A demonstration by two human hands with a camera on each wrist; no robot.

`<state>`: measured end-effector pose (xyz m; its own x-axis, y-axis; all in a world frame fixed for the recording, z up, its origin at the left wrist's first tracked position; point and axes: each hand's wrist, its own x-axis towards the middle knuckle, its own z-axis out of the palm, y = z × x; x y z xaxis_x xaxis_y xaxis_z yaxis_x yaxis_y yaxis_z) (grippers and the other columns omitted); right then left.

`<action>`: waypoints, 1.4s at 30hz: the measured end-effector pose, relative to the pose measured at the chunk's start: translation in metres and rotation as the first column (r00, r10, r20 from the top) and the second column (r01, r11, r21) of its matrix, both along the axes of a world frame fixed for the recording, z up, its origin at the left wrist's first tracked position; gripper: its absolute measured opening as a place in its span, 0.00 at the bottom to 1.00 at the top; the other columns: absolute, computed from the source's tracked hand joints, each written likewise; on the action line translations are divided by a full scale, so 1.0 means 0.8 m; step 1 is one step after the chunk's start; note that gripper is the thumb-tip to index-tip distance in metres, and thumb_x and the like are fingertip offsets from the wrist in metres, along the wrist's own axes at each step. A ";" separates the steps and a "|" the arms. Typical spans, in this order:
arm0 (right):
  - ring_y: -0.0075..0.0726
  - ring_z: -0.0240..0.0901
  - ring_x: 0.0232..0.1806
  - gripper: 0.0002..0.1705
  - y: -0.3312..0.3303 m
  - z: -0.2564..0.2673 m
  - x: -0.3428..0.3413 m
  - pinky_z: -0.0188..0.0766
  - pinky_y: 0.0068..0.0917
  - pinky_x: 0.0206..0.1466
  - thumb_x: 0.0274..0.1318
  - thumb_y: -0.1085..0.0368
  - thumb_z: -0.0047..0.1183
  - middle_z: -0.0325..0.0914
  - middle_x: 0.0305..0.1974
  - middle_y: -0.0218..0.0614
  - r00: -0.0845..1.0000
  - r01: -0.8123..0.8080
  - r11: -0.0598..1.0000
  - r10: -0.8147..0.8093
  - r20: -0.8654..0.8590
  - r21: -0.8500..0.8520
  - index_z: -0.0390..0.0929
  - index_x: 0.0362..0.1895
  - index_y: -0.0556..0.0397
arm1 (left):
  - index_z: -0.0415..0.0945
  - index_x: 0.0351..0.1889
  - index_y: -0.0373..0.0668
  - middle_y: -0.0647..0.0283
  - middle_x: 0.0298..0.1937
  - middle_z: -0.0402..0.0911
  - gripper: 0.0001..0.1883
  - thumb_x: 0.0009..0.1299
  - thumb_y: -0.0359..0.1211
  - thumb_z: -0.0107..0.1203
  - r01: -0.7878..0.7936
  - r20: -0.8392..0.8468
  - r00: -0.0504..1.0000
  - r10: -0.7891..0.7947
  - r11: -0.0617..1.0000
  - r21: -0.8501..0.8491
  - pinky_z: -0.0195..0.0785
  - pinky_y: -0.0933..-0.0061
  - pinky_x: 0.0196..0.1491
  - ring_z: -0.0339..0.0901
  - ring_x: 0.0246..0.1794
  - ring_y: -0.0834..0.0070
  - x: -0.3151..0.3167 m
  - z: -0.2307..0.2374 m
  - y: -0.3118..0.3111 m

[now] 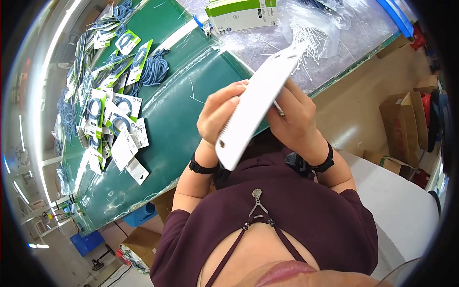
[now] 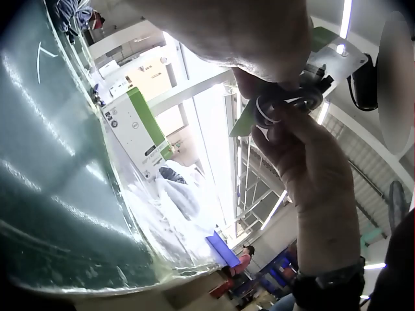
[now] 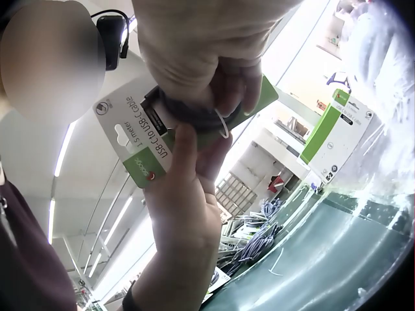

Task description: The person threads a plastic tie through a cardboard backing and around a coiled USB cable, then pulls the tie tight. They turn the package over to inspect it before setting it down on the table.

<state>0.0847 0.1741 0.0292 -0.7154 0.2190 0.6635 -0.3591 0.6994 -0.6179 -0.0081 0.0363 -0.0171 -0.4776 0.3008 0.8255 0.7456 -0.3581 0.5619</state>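
Observation:
Both hands hold up a white and green cable card [image 1: 260, 95] in front of the chest. Its printed front, reading USB-C to USB-C Cable, faces the right wrist view, where a dark coiled cable [image 3: 194, 116] lies against the card. A thin white tie [image 3: 224, 124] loops around the coil. The left hand [image 1: 221, 112] grips the card and coil from one side, thumb on the coil [image 3: 185, 152]. At the other side the right hand [image 1: 295, 117] has its fingers bent round the coil and tie. The card hides part of both hands' fingertips in the head view.
Many carded cables [image 1: 119, 119] and loose coils [image 1: 154, 70] are piled on the green table [image 1: 191, 95] at the left. A green and white box [image 1: 244, 16], pliers [image 1: 205, 27] and a bag of white ties [image 1: 311, 40] lie beyond the hands. Cartons [image 1: 404, 129] stand at right.

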 end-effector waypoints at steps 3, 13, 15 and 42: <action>0.44 0.72 0.25 0.13 0.000 -0.005 -0.001 0.69 0.32 0.27 0.41 0.78 0.60 0.71 0.27 0.40 0.998 0.018 1.000 -0.019 -0.056 -0.023 0.74 0.35 0.57 | 0.69 0.49 0.30 0.44 0.46 0.76 0.17 0.62 0.18 0.55 -0.109 -0.337 0.938 0.073 0.990 -0.088 0.78 0.61 0.44 0.80 0.45 0.52 -0.002 0.007 0.000; 0.30 0.75 0.43 0.20 0.058 -0.057 -0.002 0.72 0.26 0.46 0.58 0.69 0.54 0.77 0.43 0.38 0.999 -0.045 0.670 0.022 -0.041 -0.741 0.68 0.54 0.60 | 0.66 0.55 0.33 0.52 0.50 0.77 0.15 0.72 0.26 0.47 0.108 0.818 0.517 -0.250 0.968 0.227 0.78 0.60 0.49 0.79 0.47 0.59 0.020 0.006 0.001; 0.31 0.74 0.45 0.20 0.056 -0.072 -0.014 0.71 0.27 0.48 0.58 0.70 0.54 0.76 0.45 0.38 0.997 -0.037 0.723 0.077 0.027 -0.690 0.68 0.54 0.59 | 0.66 0.57 0.34 0.54 0.51 0.77 0.15 0.74 0.29 0.46 0.204 0.838 0.356 -0.414 0.909 0.362 0.77 0.61 0.50 0.79 0.48 0.60 0.025 0.013 0.000; 0.37 0.67 0.58 0.31 0.052 -0.107 -0.042 0.66 0.34 0.61 0.56 0.69 0.56 0.69 0.56 0.41 0.953 -0.125 0.718 0.280 0.119 -0.685 0.60 0.63 0.58 | 0.64 0.57 0.36 0.55 0.52 0.76 0.17 0.74 0.32 0.48 0.228 0.866 0.140 -0.479 0.867 0.443 0.77 0.61 0.51 0.79 0.48 0.64 0.024 -0.006 0.007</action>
<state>0.0513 0.2159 -0.0564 -0.8928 0.3801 0.2417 -0.2582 0.0081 -0.9661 0.0112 0.0417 -0.0219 -0.7938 0.6015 -0.0899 -0.5185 -0.5920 0.6171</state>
